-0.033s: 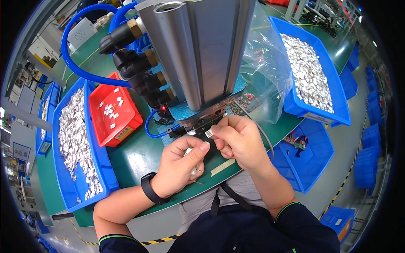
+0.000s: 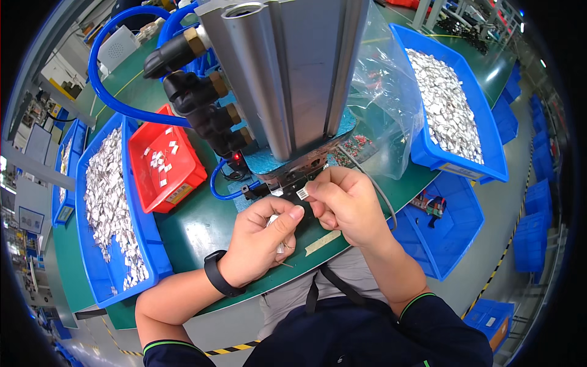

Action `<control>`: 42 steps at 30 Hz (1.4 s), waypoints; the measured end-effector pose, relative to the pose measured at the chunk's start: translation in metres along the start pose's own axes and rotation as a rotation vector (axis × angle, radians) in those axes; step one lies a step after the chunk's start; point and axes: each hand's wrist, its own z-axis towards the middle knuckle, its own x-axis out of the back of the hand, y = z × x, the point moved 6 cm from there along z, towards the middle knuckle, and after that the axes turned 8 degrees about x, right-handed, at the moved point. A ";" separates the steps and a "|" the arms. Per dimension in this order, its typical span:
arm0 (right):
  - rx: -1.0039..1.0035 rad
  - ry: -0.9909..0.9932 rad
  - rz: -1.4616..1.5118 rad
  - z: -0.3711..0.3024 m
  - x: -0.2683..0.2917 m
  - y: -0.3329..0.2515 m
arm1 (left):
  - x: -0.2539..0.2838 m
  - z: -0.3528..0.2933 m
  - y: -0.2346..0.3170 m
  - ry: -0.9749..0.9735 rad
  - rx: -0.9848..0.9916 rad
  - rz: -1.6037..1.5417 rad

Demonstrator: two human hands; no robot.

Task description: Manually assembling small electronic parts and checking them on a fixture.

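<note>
My right hand (image 2: 348, 205) pinches a small white rectangular part (image 2: 302, 193) with dark marks on its face between thumb and fingertips. It is held just in front of the press tooling (image 2: 299, 174), at the foot of a tall grey metal cylinder (image 2: 299, 73). Close beside it, my left hand (image 2: 262, 235) is curled around several small white parts with thin wire leads (image 2: 280, 248), mostly hidden by the fingers. The left thumb lies across the top, near the right fingertips. A black band (image 2: 220, 273) circles the left wrist.
A long blue bin (image 2: 160, 254) of white leaded parts stands left, beside a red bin (image 2: 199, 174) with a few white pieces. Another filled blue bin (image 2: 495, 160) is at right, above a lower blue bin (image 2: 461, 244). Blue air hoses (image 2: 98, 73) and a clear plastic bag (image 2: 391, 92) flank the machine.
</note>
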 end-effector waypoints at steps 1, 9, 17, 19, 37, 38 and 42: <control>0.003 -0.002 0.006 0.000 0.000 0.000 | 0.000 0.000 0.000 0.002 -0.001 0.000; 0.131 -0.065 -0.193 -0.012 0.002 0.000 | -0.001 0.000 0.001 0.004 -0.007 -0.046; 0.092 -0.150 -0.154 -0.017 0.002 0.005 | -0.001 -0.001 0.002 -0.004 -0.012 -0.010; 0.070 -0.145 -0.157 -0.017 0.000 0.003 | 0.000 -0.001 0.000 0.001 0.003 0.009; 0.078 -0.204 -0.271 -0.023 -0.016 0.005 | -0.005 0.001 0.004 -0.021 -0.044 0.002; 0.060 -0.209 -0.241 -0.023 -0.017 0.006 | -0.005 0.001 0.003 -0.022 -0.044 0.003; -0.041 -0.230 -0.070 -0.023 -0.016 0.007 | -0.005 0.000 0.003 -0.043 -0.018 -0.052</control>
